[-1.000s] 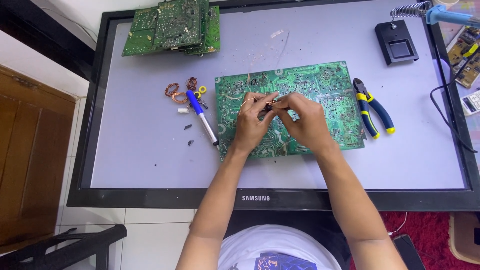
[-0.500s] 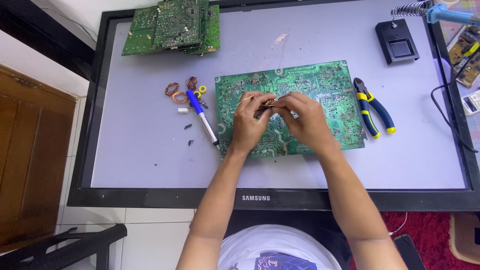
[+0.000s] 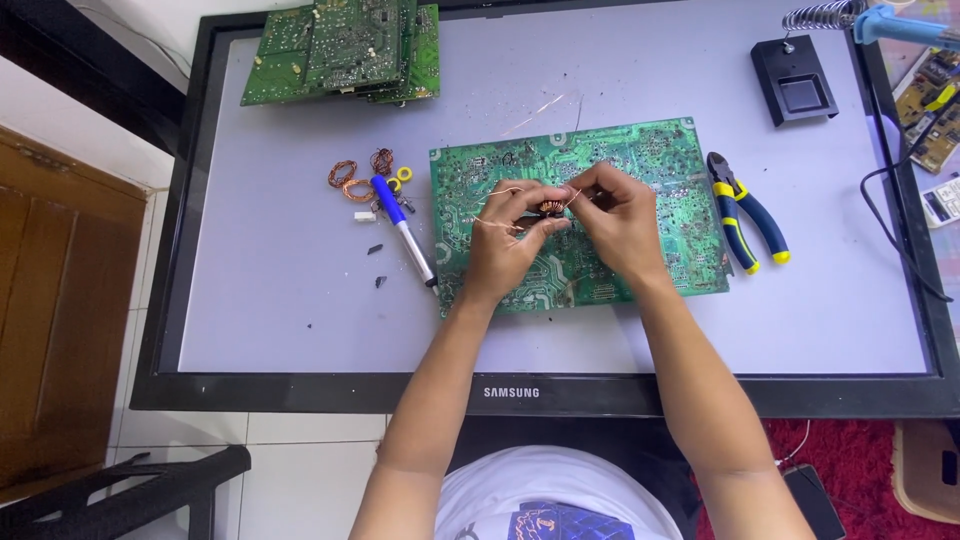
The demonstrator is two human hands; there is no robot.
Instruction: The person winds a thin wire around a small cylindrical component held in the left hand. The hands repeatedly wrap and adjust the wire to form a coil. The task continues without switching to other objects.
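Two hands, left (image 3: 505, 240) and right (image 3: 620, 225), both pinching one copper coil (image 3: 551, 208) above one green board (image 3: 680, 190).

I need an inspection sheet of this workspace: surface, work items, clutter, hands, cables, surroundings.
Surface: flat screen panel lying face up, used as the bench.
Work items: green circuit board at the middle; small copper coil held above it, thin wire ends sticking out.
Clutter: stack of circuit boards top left; loose copper coils; blue pen-shaped tool; blue and yellow cutters; black stand.
Hands: left hand and right hand both pinch the coil.
Cables: black cable along the right edge.
Surroundings: wooden furniture left; tiled floor; red carpet.
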